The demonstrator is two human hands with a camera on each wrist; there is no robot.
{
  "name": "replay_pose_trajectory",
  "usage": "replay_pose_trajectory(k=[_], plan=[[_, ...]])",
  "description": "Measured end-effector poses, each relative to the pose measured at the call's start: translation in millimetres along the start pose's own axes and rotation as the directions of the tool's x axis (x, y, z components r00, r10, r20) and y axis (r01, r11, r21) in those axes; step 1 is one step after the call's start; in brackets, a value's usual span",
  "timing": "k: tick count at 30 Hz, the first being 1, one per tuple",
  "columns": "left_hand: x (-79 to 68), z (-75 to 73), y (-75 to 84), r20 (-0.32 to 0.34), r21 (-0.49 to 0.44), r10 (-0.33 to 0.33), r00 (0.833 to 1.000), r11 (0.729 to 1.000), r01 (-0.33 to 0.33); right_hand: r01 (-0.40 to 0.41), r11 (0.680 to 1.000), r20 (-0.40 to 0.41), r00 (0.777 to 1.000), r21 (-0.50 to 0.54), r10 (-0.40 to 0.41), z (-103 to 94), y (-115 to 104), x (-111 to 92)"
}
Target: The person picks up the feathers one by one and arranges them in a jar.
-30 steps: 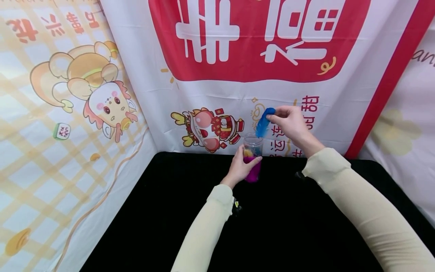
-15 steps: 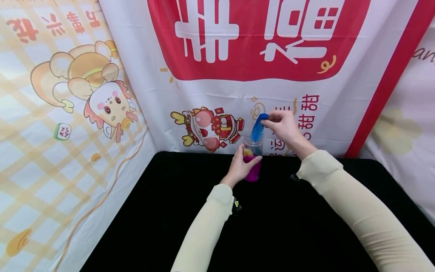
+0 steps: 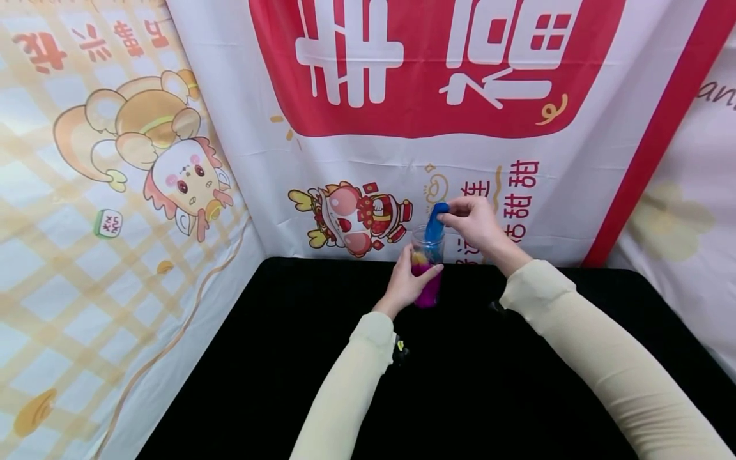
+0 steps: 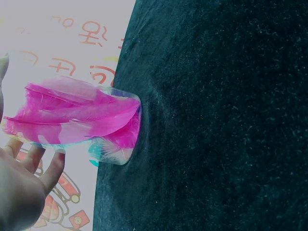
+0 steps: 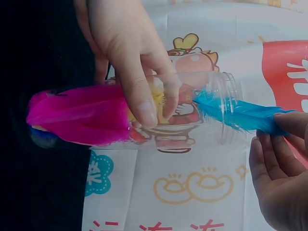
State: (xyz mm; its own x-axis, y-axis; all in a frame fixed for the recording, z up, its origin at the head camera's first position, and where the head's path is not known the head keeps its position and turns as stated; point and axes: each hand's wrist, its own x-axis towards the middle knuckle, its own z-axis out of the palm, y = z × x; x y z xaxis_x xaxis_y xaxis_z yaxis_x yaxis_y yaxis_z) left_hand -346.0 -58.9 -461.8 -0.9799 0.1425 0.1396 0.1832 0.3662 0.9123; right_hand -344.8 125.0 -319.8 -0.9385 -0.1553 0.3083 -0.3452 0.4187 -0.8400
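A clear jar [image 5: 187,137] stands upright at the far edge of the black table, with its mouth uncovered. Inside it sit magenta feathers [image 4: 82,113] and a yellow one [image 5: 158,96]. My left hand [image 3: 404,285] grips the jar around its middle, thumb on the near side. Above the rim, my right hand [image 3: 476,223] pinches a blue feather [image 5: 245,115] at one end between thumb and fingers. The feather's other end reaches through the mouth into the upper part of the jar.
A black cloth [image 3: 460,370] covers the table. Right behind the jar hangs a white and red printed fabric [image 3: 345,156]. Another printed fabric [image 3: 115,287] closes off the left side.
My right hand has moved left and down, bringing the blue feather from above the jar to partly inside its mouth. The left hand has kept its hold on the jar.
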Motion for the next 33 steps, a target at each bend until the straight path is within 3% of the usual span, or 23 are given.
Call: replay_pose_trajectory(k=[22,33], plan=[[0.1,-0.2,-1.2,0.0,-0.009,0.003,1.0,1.0,-0.003,-0.048,0.994,0.092,0.994,-0.098,0.057,6.8,10,-2],[1.1,1.5,-0.5,-0.029,0.037,0.039,0.999,0.999,-0.038,-0.002,0.992,0.114,0.993,-0.128,0.017,9.1,11,-4]])
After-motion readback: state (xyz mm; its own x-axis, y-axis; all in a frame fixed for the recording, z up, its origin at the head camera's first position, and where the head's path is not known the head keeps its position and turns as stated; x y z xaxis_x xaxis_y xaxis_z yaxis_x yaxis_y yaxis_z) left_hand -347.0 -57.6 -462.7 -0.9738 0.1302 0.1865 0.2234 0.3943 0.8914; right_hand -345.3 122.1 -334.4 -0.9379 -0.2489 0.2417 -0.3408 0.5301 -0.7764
